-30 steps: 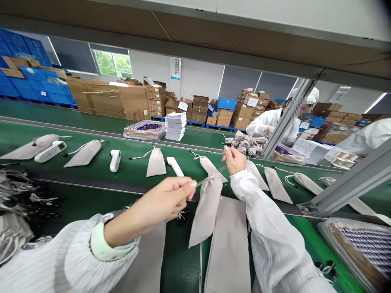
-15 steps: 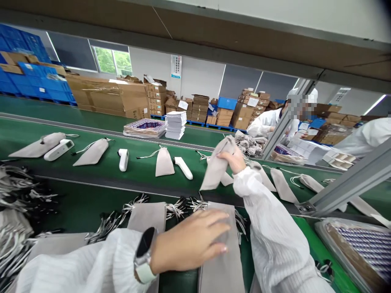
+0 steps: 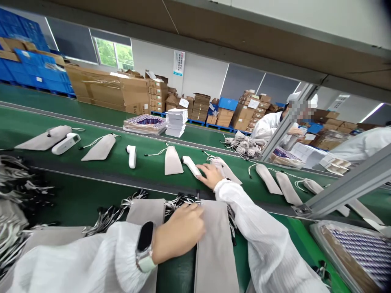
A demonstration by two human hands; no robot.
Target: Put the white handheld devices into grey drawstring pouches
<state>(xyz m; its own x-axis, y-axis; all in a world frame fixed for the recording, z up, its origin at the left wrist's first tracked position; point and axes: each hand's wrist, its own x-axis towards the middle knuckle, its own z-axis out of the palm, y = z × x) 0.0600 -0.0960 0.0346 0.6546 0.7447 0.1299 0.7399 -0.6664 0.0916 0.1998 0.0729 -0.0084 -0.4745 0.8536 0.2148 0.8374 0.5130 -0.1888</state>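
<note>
My right hand (image 3: 210, 175) reaches over the green conveyor belt (image 3: 149, 162), fingers apart at the lower end of a white handheld infrared thermometer (image 3: 190, 165). Whether it touches the thermometer is hard to tell. Just behind that hand lies a grey drawstring pouch (image 3: 230, 173), partly covered. My left hand (image 3: 180, 232), with a watch (image 3: 146, 244) at the wrist, is curled at the upper left edge of a stack of flat grey pouches (image 3: 216, 248). Its fingertips are blurred, and anything between them is hidden.
More pouches and thermometers lie along the belt. Bundled cords (image 3: 106, 219) spread at left. A metal post (image 3: 339, 183) slants at right, beside a wrapped tray (image 3: 360, 252). Across the line, a co-worker (image 3: 271, 126) stands behind heaped pouches (image 3: 241, 144). A shelf (image 3: 214, 40) hangs overhead.
My right hand has let go of a grey pouch, now on the belt, and moved left to the thermometer. My left hand's spread fingers have curled. Belt items have shifted slightly right.
</note>
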